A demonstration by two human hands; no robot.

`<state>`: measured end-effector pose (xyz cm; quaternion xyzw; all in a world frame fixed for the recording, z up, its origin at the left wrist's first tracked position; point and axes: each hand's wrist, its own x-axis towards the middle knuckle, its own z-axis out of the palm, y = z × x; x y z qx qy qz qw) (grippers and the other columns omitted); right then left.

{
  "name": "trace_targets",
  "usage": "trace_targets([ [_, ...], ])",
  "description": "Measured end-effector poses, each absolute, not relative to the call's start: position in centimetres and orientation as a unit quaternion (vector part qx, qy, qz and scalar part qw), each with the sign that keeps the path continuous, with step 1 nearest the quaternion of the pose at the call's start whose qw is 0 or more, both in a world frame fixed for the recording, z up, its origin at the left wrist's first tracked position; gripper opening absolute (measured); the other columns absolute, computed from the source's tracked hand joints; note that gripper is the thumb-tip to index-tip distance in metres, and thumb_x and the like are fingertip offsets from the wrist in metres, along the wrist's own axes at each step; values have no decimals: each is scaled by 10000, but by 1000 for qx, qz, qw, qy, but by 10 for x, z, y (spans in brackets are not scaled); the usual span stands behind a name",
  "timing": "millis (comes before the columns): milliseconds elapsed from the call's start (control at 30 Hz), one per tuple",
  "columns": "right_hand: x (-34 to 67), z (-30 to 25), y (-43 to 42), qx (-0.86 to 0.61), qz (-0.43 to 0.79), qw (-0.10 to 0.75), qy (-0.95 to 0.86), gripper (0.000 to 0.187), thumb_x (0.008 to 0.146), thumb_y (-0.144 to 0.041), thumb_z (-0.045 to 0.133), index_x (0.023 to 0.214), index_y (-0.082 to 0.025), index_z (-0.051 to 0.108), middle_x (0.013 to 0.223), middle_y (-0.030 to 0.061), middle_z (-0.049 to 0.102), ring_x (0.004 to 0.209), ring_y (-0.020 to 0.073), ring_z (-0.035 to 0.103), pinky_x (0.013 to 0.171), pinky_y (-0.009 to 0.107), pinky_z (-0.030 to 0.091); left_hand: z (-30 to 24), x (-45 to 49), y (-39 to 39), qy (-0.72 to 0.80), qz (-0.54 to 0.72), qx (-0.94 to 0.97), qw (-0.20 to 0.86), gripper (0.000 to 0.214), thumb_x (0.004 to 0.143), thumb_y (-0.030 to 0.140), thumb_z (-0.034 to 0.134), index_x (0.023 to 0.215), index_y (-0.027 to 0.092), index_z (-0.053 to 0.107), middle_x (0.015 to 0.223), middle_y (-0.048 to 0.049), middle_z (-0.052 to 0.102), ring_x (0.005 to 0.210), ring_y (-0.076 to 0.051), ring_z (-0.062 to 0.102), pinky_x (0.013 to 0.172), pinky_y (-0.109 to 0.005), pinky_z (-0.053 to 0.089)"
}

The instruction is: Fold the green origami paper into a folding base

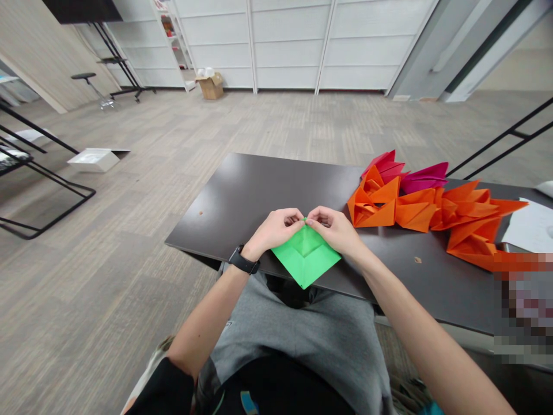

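Observation:
A green folded paper [306,253] lies on the dark table [254,196] at its near edge, one corner hanging over toward my lap. My left hand [276,229] and my right hand [334,227] meet at the paper's far tip, each pinching it with curled fingers. A black watch sits on my left wrist.
Several folded orange paper shapes [415,210] and red and magenta ones [401,170] lie on the table to the right. A white sheet [529,227] lies at the far right. On the floor are a white box [93,159], a cardboard box [211,86], a stool and black frames.

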<state>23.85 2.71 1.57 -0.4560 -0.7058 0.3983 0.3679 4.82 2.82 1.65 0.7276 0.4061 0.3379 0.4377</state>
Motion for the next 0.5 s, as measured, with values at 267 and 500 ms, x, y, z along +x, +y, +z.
trace_targets([
  [267, 238, 13, 26, -467, 392, 359, -707, 221, 848, -408, 604, 785, -197, 619, 739, 10, 633, 707, 166, 581, 677, 300, 452, 22, 46, 26, 420, 305, 762, 387, 185, 892, 289, 542, 766, 176, 618, 699, 25, 586, 681, -126, 532, 631, -228, 399],
  [500, 237, 4, 30, -479, 280, 330, -764, 154, 931, -321, 513, 833, -218, 572, 742, 1, 602, 695, 169, 562, 672, 300, 427, 23, 49, 26, 449, 277, 775, 348, 168, 926, 245, 528, 845, 174, 657, 757, 7, 642, 719, -140, 603, 690, -251, 481],
])
